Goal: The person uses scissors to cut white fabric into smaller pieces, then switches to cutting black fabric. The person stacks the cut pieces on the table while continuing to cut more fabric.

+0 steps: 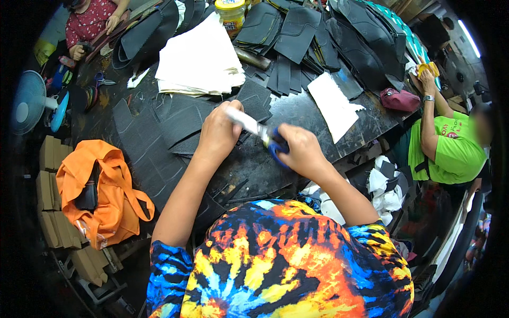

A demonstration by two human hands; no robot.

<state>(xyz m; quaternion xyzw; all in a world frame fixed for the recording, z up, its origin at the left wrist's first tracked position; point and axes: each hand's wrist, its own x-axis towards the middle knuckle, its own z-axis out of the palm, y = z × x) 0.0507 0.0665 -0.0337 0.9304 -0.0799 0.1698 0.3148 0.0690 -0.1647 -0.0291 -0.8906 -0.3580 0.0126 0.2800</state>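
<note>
2 hands | L (218, 132) grips white strip (243, 121) | R (299, 151) grips blue-handled scissors (273, 144) | over black table (297, 108)

A dark, scuffed desk (297, 114) fills the view. On it lie a stack of white sheets (199, 61), a single white sheet (334, 106) near the right edge, overlapping black cut pieces (297, 37) along the far side, flat dark textured pieces (175, 124) at the centre, a yellow-lidded jar (231, 15) and a maroon pouch (400, 99).
</note>
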